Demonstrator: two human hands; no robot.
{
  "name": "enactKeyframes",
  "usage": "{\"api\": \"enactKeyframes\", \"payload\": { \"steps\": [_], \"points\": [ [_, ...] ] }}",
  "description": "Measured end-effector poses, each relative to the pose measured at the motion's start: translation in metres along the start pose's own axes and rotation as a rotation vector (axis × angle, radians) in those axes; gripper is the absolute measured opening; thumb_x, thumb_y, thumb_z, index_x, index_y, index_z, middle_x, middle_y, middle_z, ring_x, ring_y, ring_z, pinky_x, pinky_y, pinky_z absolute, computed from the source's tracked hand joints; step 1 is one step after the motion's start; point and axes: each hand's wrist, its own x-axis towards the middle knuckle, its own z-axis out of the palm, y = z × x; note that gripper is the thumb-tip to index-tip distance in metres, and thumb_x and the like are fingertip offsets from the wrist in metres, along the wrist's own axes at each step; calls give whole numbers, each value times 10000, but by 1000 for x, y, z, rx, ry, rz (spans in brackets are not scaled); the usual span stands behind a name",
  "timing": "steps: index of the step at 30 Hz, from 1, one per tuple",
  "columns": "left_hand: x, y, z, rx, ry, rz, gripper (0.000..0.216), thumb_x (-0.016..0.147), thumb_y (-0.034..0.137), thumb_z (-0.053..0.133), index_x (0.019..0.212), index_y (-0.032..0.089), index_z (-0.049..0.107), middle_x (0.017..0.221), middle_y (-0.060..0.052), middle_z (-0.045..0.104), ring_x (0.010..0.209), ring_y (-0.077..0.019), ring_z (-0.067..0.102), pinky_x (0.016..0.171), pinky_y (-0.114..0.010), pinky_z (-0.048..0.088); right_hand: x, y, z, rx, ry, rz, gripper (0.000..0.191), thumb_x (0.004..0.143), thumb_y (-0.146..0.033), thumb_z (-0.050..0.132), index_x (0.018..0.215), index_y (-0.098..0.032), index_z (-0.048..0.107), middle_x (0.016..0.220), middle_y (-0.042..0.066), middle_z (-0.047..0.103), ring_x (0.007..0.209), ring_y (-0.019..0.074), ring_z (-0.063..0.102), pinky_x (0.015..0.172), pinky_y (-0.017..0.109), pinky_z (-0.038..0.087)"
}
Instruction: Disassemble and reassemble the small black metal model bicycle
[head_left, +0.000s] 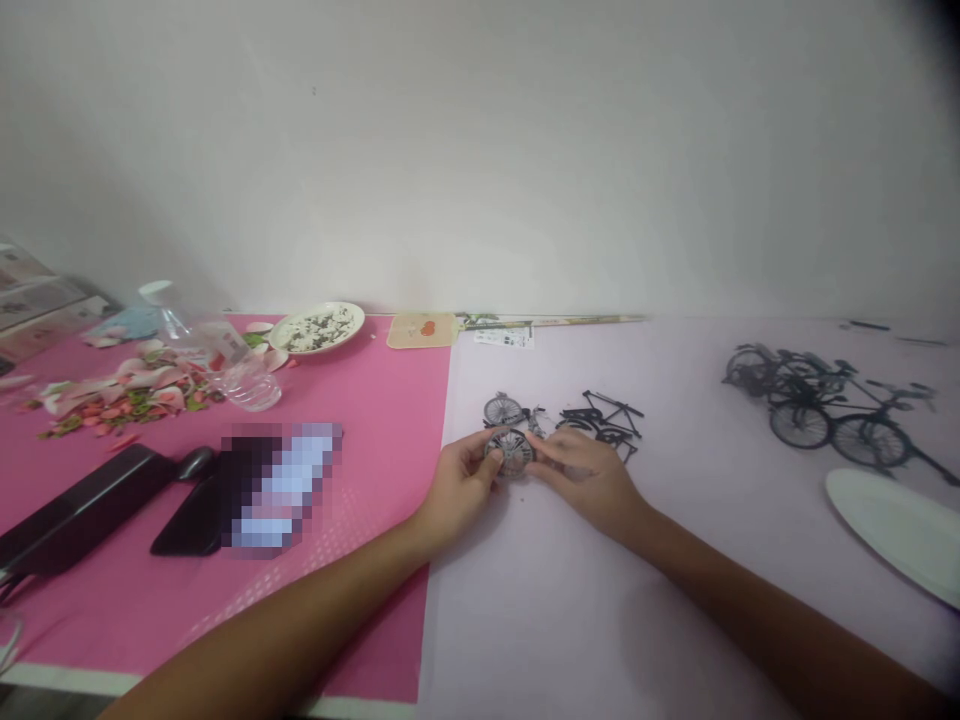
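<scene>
Between my hands is a small spoked model wheel, raised a little off the pale table covering. My left hand pinches its left edge, thumb across the front. On the right side, the fingertips of my right hand close on the wheel's rim. Just behind lies another model bicycle wheel with dark parts beside it. A black model bicycle frame lies flat beyond my right hand, partly hidden by it. Whether the held wheel is joined to the parts behind it, I cannot tell.
Several assembled model bicycles stand at the right, behind a white plate. On the pink mat are a phone, a black case, a plastic bottle, petals and a filled dish. A fly swatter lies along the wall.
</scene>
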Motion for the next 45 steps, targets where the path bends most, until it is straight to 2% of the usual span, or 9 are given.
{"api": "enactKeyframes", "payload": {
  "steps": [15,27,35,41,45],
  "points": [
    [0,-3,-1,14,-10,-31,503,952,433,667,1360,139,681,911,-84,732,691,-145,577,644,-250,461,-1,0,-1,9,-7,-1,302,972,-366,714,1258,-291,774,785,9,684,706,167,618,680,296,538],
    [-1,-3,0,31,-21,-49,517,968,401,640,1399,115,648,926,-93,748,705,-152,599,659,-255,458,-4,8,1,23,-4,7,297,964,-385,724,1240,-291,783,771,0,663,671,152,596,657,280,532],
    [-2,0,1,9,-88,15,439,985,398,625,1334,142,699,1007,-116,758,925,-228,673,861,-326,525,0,8,-1,41,-30,-54,346,1009,-263,634,1339,-320,721,844,14,644,756,164,608,701,281,524],
    [-1,-1,1,11,-119,37,423,1003,371,602,1351,145,684,970,-103,748,971,-239,676,912,-353,527,3,9,-4,-22,-73,-72,371,1025,-220,588,1365,-312,704,859,25,625,796,183,593,750,306,527],
    [-3,-1,3,53,-97,48,444,1013,366,589,1408,168,626,1042,-108,737,948,-223,694,895,-351,544,10,3,-14,-125,-177,-92,381,1043,-222,550,1392,-298,681,911,46,661,879,213,613,810,344,534]
  ]
}}
